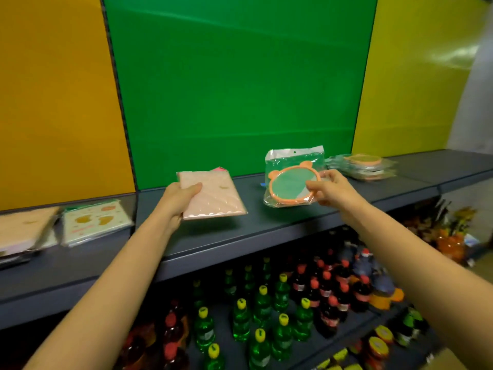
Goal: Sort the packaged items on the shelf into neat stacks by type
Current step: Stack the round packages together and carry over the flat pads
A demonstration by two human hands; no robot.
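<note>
Bottles [266,311], green ones and red-capped dark ones, crowd the lower rack at 6 o'clock. Above them the left hand [178,201] pinches a flat pink packet [213,197], thumb on top and fingers beneath, just over the grey shelf [240,231]. At 3 o'clock from it, the right hand [330,186] clamps a bagged bear-eared round item [290,184] by its right edge. Further off, alike bags lie stacked [362,166] at 2 o'clock; square packets [96,222] rest at 9 o'clock.
</note>
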